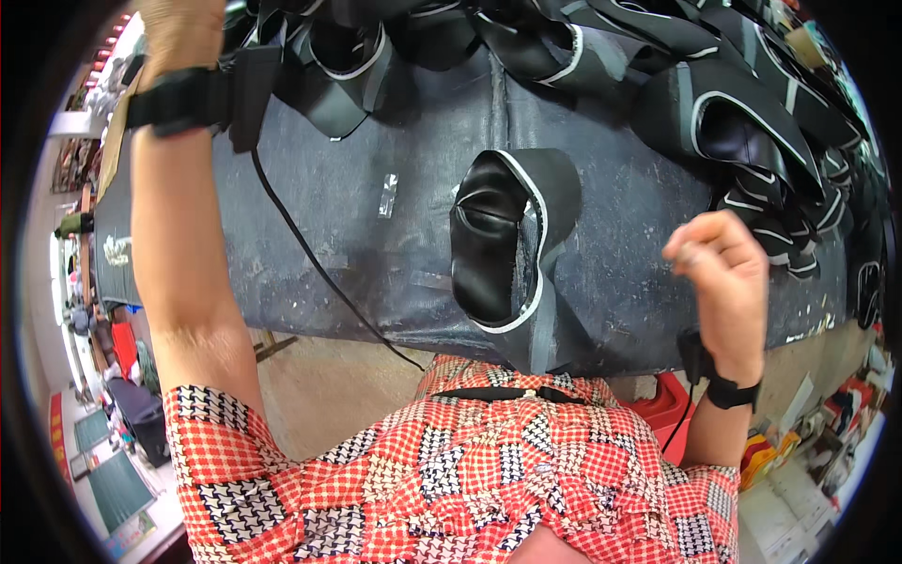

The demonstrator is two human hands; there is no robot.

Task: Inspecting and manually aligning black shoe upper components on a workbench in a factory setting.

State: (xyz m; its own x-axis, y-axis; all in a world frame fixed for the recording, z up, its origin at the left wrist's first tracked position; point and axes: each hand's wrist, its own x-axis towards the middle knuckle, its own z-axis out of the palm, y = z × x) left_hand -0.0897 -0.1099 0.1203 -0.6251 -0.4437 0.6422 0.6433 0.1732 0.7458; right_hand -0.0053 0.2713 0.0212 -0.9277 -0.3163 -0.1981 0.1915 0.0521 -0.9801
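In the middle of the dark table (pixel 404 273) lies a black shoe upper (pixel 564 202) with a pale trimmed edge, its shiny lining facing up. Neither hand touches it. My left hand (pixel 183 33) reaches to the far left, near more black uppers (pixel 343 80); its fingers are cut off by the picture's top edge. To the right of the middle upper, my right hand (pixel 723 258) hovers over the table with fingers curled toward the thumb. Whether anything small sits inside that curl is hidden.
Many similar uppers are heaped along the far side and the right (pixel 742 132). A black cable (pixel 301 240) runs from my left wrist's strapped device across the table. Bits of clear tape (pixel 387 195) stick to its surface. A red stool (pixel 667 409) stands under the near edge.
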